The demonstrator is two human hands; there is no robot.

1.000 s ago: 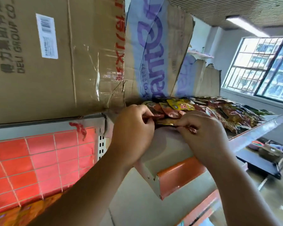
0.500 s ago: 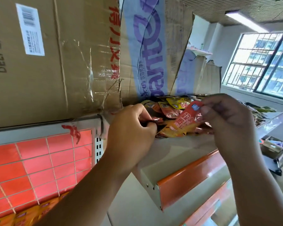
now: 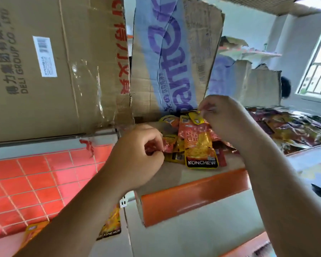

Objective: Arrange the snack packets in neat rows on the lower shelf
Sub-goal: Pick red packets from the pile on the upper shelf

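L hand (image 3: 137, 156) pinches red pkt (image 3: 167, 147), R hand (image 3: 224, 117) pinches yellow pkt (image 3: 196, 118), above shelf (image 3: 193, 193).

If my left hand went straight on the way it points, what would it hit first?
Likely the KONCHEW packet, just beyond the red packet the left hand pinches; depth is unclear.

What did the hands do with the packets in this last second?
The right hand lifted an orange packet off the pile, laid it flat on top, and now pinches a yellow packet behind it. The left hand stayed put, pinching a red packet. The cardboard boxes did not move.
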